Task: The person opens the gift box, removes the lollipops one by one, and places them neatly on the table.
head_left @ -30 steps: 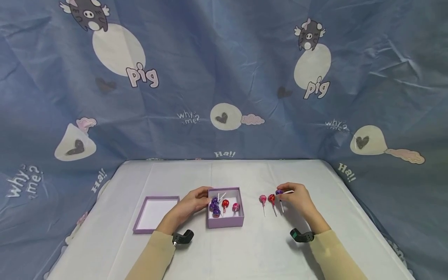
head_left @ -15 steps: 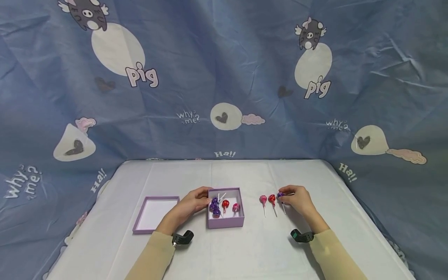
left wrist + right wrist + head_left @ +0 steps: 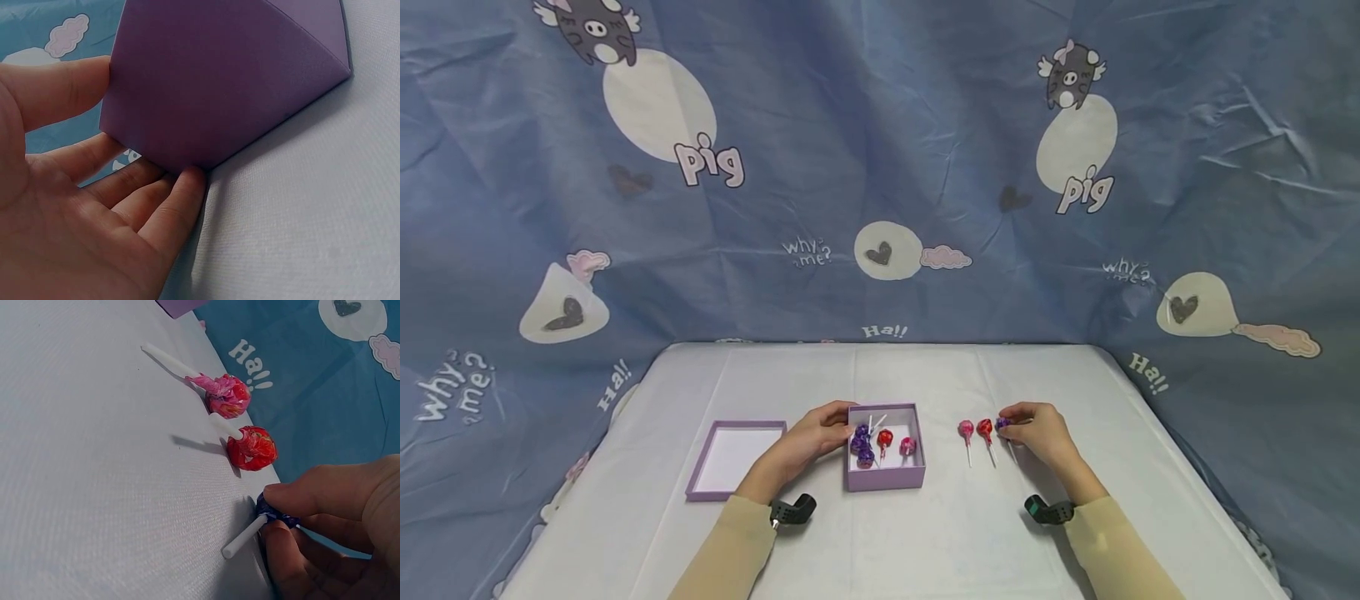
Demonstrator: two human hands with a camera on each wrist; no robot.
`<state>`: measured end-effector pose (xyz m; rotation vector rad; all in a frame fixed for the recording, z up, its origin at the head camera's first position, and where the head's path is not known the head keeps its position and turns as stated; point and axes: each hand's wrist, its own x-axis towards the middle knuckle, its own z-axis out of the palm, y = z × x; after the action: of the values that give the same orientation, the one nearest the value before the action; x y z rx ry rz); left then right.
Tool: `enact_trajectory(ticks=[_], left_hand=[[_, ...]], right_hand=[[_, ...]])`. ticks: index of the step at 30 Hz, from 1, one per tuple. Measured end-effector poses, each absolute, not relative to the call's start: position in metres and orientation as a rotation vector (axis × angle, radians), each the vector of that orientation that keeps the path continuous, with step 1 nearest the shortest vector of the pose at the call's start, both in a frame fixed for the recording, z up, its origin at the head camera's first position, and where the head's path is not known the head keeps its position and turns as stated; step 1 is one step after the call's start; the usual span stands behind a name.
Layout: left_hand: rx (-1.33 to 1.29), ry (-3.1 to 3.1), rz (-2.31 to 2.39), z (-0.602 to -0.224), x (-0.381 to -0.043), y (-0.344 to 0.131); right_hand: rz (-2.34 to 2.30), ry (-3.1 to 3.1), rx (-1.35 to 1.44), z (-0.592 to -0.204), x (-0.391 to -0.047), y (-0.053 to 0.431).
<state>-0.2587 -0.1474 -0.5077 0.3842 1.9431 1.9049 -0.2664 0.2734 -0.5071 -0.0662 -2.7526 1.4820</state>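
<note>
Pinching the purple lollipop (image 3: 252,530) by its wrapped head, your right hand (image 3: 1047,432) holds it just beside one red lollipop (image 3: 253,450), with one pink lollipop (image 3: 229,397) beyond; good handling appears to call for a light grip, the stick aligned with its neighbours and your fingers clear of the red wrapper. Your left hand (image 3: 805,437) holds one box (image 3: 886,478) by its left side, containing a second red lollipop (image 3: 885,437), a second pink lollipop (image 3: 907,446) and a purple cluster (image 3: 860,442), apparently three, overlapping; farther left lies one shallow lid (image 3: 733,458).
</note>
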Motion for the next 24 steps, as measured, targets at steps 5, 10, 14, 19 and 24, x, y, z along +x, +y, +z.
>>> enact_trajectory(ticks=[5,10,14,19,24], left_hand=[[0.375,1.948,1.905,-0.5075,-0.258,-0.1472],[0.351,1.946,1.911,-0.5086,-0.2586,-0.1471],[0.355,1.949,1.909,-0.5096,-0.2594,-0.1474],[0.362,1.951,1.905,-0.51,-0.2591,-0.1479],[0.354,1.935,1.921,-0.5097,-0.2589,-0.1469]], right_hand=[[1.469,-2.76,-0.05,-0.5078,-0.266,0.2738],[1.463,-2.763,-0.036,-0.51,-0.2661,0.2743],[1.461,-2.759,-0.038,-0.5113,-0.2663,0.2741],[1.474,-2.754,-0.046,-0.5109,-0.2659,0.2737],[1.487,-2.755,-0.044,-0.5096,-0.2656,0.2745]])
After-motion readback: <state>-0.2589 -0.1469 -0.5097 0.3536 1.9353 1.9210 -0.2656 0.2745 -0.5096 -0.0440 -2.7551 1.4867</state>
